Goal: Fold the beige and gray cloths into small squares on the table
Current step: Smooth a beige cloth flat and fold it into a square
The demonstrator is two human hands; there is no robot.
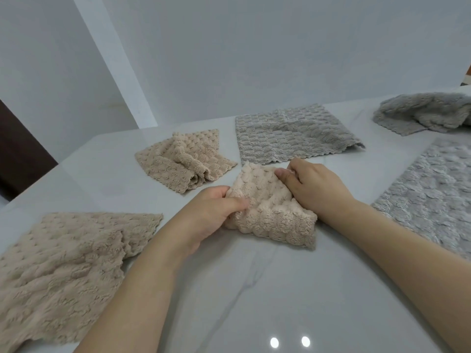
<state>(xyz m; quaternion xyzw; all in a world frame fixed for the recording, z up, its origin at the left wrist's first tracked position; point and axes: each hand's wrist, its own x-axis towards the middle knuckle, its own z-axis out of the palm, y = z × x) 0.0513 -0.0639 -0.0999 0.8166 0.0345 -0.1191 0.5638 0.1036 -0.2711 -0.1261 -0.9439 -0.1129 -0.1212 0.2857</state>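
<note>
Fingers (pixel 230 203) of the left hand (pixel 204 217) curl round the left edge of the folded beige cloth (pixel 270 212), thumb on top, pinching its plush pile. The right hand (pixel 313 187) grips the same cloth's far right corner, its fingers bent into the fabric. This cloth, a thick, bubbly-textured, roughly square bundle, lies mid-surface on the glossy white marbled surface (pixel 254 289) and serves as the landmark.

Left of it and farther away sits a crumpled beige cloth (pixel 183 161) with ridged folds and a pinked edge. Nearer and well left of it spreads a large flat beige cloth (pixel 63 263), one corner turned over. Just behind it lies a gray cloth (pixel 293 136) folded to a rectangle, scale-patterned with a zigzag hem. Right of it a flat gray cloth (pixel 433 194) runs off the frame; farther right and back, a rumpled gray cloth (pixel 423 113) is heaped.

Bare surface opens toward the viewer from the landmark, between the forearms.
</note>
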